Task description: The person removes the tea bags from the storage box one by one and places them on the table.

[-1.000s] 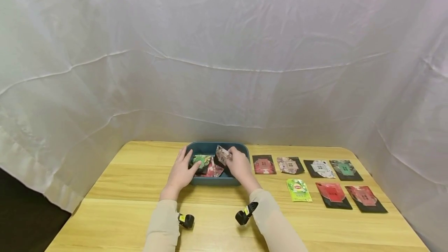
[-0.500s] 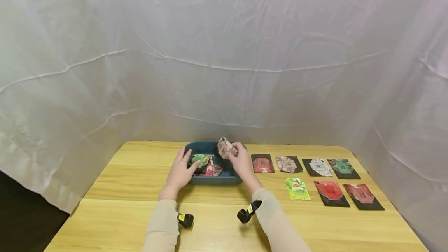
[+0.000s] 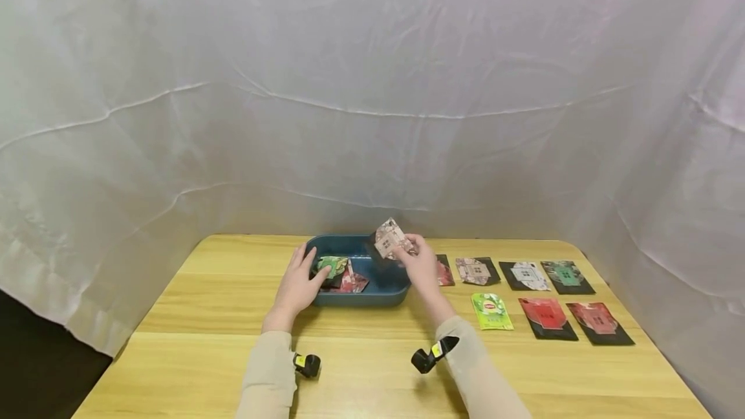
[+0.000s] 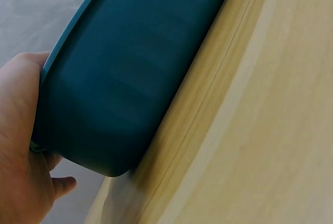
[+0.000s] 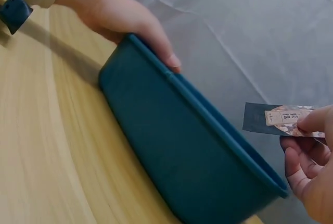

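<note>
A dark blue-green plastic basin stands near the table's back edge. My left hand holds its left end, thumb over the rim and fingers outside. Above the basin's right end, my right hand pinches a black tea sachet with a pinkish floral print between thumb and fingers. The right wrist view shows that same tea sachet raised beyond the rim. Inside the basin, at the left, lie a green-printed sachet and red-printed sachets, partly overlapping.
Right of the basin, sachets lie in two rows: a red one partly behind my hand, a floral one, a white one, a green one, a yellow-green Lipton one, and two red ones in front. A pale curtain hangs behind.
My right hand has lifted the floral tea sachet out of the basin and moved it up and to the right. The left hand stays at the basin's left end.
</note>
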Available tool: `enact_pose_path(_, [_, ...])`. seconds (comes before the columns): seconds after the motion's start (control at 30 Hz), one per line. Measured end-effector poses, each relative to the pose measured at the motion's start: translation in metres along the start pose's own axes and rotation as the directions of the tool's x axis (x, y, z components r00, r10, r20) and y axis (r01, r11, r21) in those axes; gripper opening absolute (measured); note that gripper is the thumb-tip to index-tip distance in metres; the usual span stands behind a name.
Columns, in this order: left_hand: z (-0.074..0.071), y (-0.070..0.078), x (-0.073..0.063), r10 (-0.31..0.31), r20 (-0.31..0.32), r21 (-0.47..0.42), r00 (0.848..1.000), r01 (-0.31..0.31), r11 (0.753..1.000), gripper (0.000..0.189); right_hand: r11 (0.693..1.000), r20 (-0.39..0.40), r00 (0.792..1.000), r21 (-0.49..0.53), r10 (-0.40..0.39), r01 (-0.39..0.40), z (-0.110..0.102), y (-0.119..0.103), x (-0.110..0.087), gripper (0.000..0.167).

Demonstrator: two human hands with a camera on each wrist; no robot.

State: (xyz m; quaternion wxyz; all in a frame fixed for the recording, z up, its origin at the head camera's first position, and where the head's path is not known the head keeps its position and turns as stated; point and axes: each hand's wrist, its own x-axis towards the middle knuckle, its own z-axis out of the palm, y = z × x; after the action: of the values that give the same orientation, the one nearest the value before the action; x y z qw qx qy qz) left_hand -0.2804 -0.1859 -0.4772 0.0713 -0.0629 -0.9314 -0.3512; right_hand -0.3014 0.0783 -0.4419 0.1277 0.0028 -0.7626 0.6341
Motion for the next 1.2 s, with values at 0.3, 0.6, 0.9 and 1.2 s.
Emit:
enact_pose_path(0.3, [0.000,0.000,0.001,0.014,-0.019,0.006,1.000,-0.013,1.000,0.071,0.950,0.020,0.982,0.249,0.188,-0.187,-0.048,-0.005,-0.005,0.037])
enact_pose_path(0.6, [-0.001,0.000,0.001,0.006,-0.008,0.008,1.000,-0.006,1.000,0.071,0.910,0.096,0.957,0.298,0.272,-0.288,-0.096,0.002,-0.018,0.024])
enact_pose_path(0.9, [-0.001,0.000,0.000,0.000,-0.002,0.003,1.000,0.000,1.000,0.071,0.929,0.193,0.941,0.196,0.278,-0.314,-0.123,0.022,-0.021,0.011])
enact_pose_path(1.2, [0.000,0.000,0.001,-0.006,-0.006,0.001,1.000,0.006,1.000,0.072,0.962,0.312,0.910,-0.086,0.274,-0.260,-0.140,0.034,-0.026,0.023])
